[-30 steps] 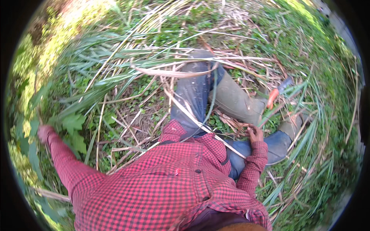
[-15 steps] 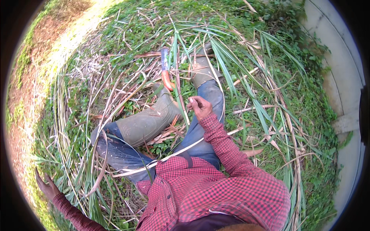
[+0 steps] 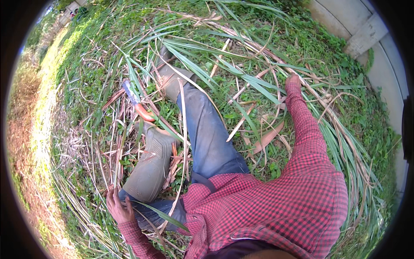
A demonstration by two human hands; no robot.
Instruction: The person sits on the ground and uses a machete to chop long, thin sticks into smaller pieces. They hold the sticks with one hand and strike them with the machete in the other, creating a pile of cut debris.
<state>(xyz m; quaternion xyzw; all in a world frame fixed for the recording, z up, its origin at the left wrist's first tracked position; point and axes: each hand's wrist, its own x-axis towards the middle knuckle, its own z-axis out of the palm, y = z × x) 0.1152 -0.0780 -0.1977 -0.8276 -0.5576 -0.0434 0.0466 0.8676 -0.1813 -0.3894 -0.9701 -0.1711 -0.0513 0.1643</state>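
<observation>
My right hand [image 3: 293, 80] reaches far out to the right, its fingers closed at a bundle of long leaves and dry stalks [image 3: 310, 82] on the ground; the fingertips are partly hidden. Beside my bent left knee, my left hand [image 3: 119, 205] holds nothing, its fingers apart. A pale dry strip [image 3: 184, 125] runs across my lap, between the legs. Near my left boot [image 3: 153, 159] lies a tool with a curved orange handle [image 3: 143, 113] and a grey-blue blade [image 3: 130, 91].
Green blades [image 3: 189, 56] and dry leaf pieces [image 3: 265, 140] are strewn around my legs. More long stalks [image 3: 77, 203] curve along the left side. A pale wall [image 3: 366, 39] stands at the right, behind low weeds.
My right hand has gone from above my thigh out to the stalks at the right. My left hand has come in toward the knee. The view has turned rightward.
</observation>
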